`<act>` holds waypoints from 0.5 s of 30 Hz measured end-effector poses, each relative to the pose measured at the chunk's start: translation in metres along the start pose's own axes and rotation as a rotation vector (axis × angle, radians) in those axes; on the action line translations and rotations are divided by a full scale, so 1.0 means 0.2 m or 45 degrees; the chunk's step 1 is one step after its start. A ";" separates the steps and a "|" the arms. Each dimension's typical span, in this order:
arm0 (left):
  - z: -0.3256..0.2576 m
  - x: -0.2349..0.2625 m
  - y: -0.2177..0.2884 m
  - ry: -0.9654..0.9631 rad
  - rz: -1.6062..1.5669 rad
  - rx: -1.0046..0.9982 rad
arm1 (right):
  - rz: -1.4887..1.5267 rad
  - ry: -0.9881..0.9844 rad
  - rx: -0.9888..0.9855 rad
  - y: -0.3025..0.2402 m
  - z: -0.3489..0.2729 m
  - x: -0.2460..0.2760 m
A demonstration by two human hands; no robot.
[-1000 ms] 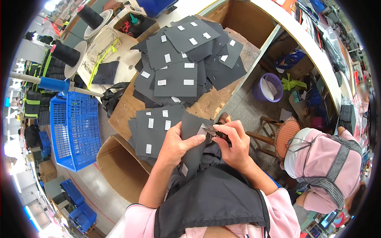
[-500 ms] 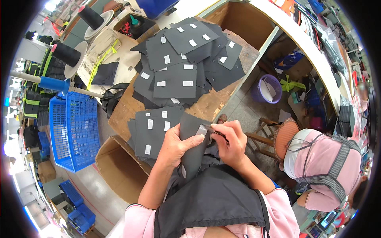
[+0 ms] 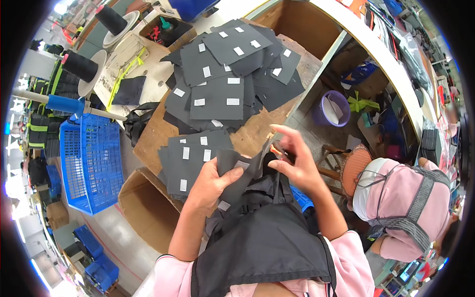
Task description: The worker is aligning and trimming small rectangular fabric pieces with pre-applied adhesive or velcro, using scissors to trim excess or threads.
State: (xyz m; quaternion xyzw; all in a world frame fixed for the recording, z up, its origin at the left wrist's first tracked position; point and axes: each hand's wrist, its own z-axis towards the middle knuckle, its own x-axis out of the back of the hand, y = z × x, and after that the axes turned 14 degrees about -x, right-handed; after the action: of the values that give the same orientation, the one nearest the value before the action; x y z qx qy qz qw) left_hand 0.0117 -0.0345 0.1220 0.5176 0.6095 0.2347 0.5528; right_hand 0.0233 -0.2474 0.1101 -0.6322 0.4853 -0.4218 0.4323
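**Q:** Fabric piece [image 3: 236, 174]: location and grip?

**A:** Dark grey, with small white labels; held over the near edge of the wooden table [image 3: 247, 134], above the person's lap; left hand [image 3: 210, 184] is closed on its lower left part, thumb on top; right hand [image 3: 293, 159] pinches its upper right edge between thumb and fingers, index finger extended.

**Q:** Adjacent items?

**A:** Small stack [image 3: 190, 153] of like pieces lies on the table just left of the held piece; large pile [image 3: 227, 74] is spread across the table farther back, apart from the hands; cardboard box [image 3: 148, 213] stands on the floor below the table's left corner; blue basket [image 3: 89, 158] stands left of the box.

**Q:** Other persons?

**A:** One person in pink [image 3: 401, 203] sits to the right, lower down; hands not visible.
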 end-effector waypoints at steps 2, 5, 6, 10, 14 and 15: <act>0.00 0.03 -0.05 0.025 0.114 -0.062 | -0.068 -0.251 -0.091 0.03 0.07 0.04; 0.03 0.01 -0.13 0.172 0.215 -0.186 | -0.319 -0.553 -0.097 0.07 0.10 0.06; 0.03 0.02 -0.15 0.280 0.204 -0.234 | -0.214 -0.569 -0.203 0.08 0.08 0.05; 0.02 0.04 -0.19 0.109 -0.281 -0.007 | 0.221 -0.532 -0.651 0.02 0.04 -0.02; 0.02 0.02 -0.21 0.180 -0.108 0.041 | -0.130 -0.010 -0.202 0.11 0.01 -0.11; 0.02 0.02 -0.21 0.192 -0.106 0.041 | -0.127 -0.021 -0.204 0.11 -0.02 -0.13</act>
State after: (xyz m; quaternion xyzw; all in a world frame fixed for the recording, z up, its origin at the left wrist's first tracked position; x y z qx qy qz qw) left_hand -0.0002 -0.0461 0.0827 0.4815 0.6741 0.2399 0.5062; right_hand 0.0096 -0.2250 0.0873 -0.6916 0.4819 -0.3974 0.3628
